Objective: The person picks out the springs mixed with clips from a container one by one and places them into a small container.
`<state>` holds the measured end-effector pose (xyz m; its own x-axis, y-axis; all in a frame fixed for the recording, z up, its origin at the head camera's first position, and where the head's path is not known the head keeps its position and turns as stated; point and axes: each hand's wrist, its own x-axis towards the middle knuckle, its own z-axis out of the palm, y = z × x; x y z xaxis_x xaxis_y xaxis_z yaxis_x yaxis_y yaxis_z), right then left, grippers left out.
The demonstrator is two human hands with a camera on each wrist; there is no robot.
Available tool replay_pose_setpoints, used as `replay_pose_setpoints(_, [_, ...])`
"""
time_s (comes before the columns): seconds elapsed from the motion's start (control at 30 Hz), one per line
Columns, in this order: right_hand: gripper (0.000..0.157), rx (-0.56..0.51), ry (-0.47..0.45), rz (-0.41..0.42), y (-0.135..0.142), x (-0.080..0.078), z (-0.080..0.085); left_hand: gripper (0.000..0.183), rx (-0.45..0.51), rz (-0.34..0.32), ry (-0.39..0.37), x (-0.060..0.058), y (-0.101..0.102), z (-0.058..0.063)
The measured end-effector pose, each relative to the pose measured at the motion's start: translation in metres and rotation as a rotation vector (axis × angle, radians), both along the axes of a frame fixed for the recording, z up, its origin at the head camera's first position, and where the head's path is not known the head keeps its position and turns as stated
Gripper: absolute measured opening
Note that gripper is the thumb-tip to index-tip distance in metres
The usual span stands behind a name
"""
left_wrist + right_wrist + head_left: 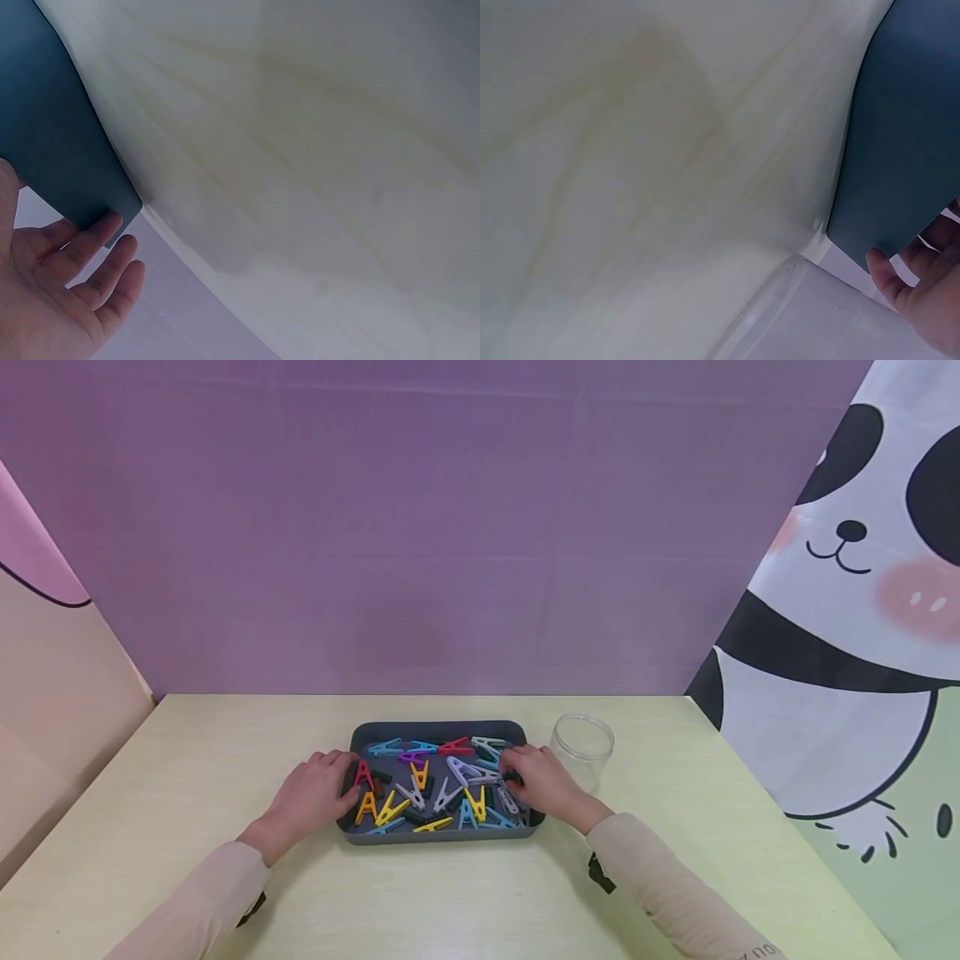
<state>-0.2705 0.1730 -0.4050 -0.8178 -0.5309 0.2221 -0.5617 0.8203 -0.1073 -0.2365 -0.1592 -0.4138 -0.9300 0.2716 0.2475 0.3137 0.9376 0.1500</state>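
A dark grey tray (438, 838) stands on the table and holds many plastic clothespins in several colours, among them a yellow clothespin (432, 825) and a red clothespin (454, 747). Small black ridged pieces lie between them. My left hand (318, 789) grips the tray's left end, its fingertips at the rim; in the left wrist view a finger touches the outer wall. Over the tray's right end, my right hand (546, 781) reaches in and appears to pinch a small black piece (513, 777), mostly covered by the fingers. In the right wrist view a finger touches the tray wall (900, 142).
A clear round jar (583, 752), without a lid, stands just behind and right of my right hand. The pale wooden table (450, 902) meets a purple backdrop (420, 527) at the rear. A panda print (840, 643) covers the right side.
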Motion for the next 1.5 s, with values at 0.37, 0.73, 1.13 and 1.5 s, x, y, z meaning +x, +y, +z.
replay_pose_setpoints(0.37, [0.017, -0.060, -0.024, -0.003, -0.001, 0.001, 0.001, 0.047, -0.011, -0.005, 0.024, -0.002, -0.001, -0.003])
replay_pose_setpoints(0.73, [0.017, -0.100, -0.004, 0.019, 0.000, 0.001, 0.010, 0.047, -0.019, -0.007, 0.044, -0.003, -0.002, -0.003])
replay_pose_setpoints(1.13, [0.019, -0.159, 0.022, 0.047, -0.004, 0.004, 0.032, 0.048, -0.014, -0.009, 0.031, -0.001, -0.001, 0.001])
replay_pose_setpoints(1.5, [0.020, -0.234, 0.084, 0.067, 0.002, 0.010, 0.069, 0.048, -0.009, -0.007, 0.021, -0.001, 0.000, 0.000])
